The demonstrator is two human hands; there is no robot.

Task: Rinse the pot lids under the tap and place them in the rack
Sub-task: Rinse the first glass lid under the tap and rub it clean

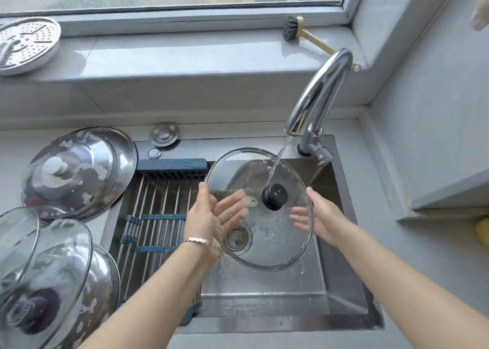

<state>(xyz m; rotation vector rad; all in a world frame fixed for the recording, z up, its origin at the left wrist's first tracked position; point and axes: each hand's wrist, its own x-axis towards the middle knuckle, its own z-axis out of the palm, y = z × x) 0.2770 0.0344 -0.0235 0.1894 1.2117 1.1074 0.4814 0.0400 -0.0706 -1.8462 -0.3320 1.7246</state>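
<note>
Water (277,161) pours from the curved chrome tap (321,89) at the sink's back right corner and lands right beside the black knob (274,196) of the glass lid (270,243). That lid hangs tilted over the right half of the sink (264,303), above the drain (237,239), so this is the rinse in full flow. The left hand (209,216) takes the left rim and the right hand (321,216) the right rim. On both, the fingers lie straight and spread beneath the glass, showing through it, with the thumbs up at the edge: a wide cradling hold, not a clench.

Progress looks early. The rack (156,206) spans the sink's left half, and no lid in view sits on it yet. At the sink's back left corner, on the counter, domed steel lids (76,174) lie stacked with patches of suds on them. Along the counter's near left edge, more glass lids (53,269) lean together, one with a dark knob, streaked with foam too. All of these look unrinsed, so I judge most of the job lies ahead.

As for materials, the lid in hand is clear, round and shallow-domed with a thin metal rim, beaded with drops and surely slippery. The rack is a row of slim steel rods joined by blue end pieces and clips. The sink is brushed steel, wet and speckled.
</note>
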